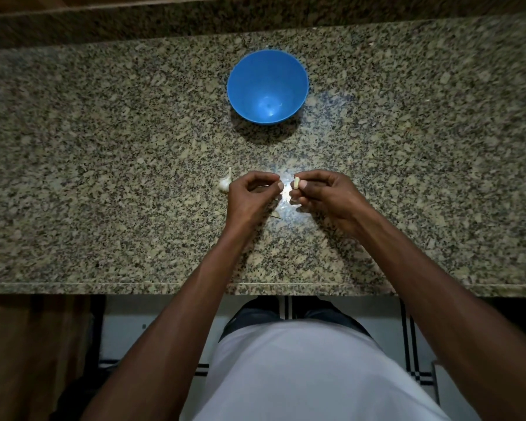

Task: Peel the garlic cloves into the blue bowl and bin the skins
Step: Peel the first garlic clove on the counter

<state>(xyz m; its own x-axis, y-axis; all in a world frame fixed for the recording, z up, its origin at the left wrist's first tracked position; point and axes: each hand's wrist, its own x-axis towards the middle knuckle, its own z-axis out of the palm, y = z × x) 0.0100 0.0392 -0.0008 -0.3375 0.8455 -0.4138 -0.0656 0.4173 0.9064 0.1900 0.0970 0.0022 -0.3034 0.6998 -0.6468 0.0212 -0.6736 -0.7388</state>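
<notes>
Nearest the camera is the person's white shirt (304,375), with both bare forearms reaching forward from it over the front edge of the speckled granite counter (104,177). The right hand (322,194) pinches a pale garlic clove (296,182) between thumb and curled fingers, the clove standing up at the fingertips. The left hand (251,194) is just beside it, apart by a small gap, its fingers curled with thumb and forefinger pressed together; whether a scrap of skin sits in that pinch cannot be told. A garlic bulb piece (225,183) with a pointed tip lies on the counter, touching or just beside the outer side of the left hand. A bit of papery skin (275,214) lies on the counter below the hands. The blue bowl (268,65) stands farther back, well apart from the hands, and holds nothing.
</notes>
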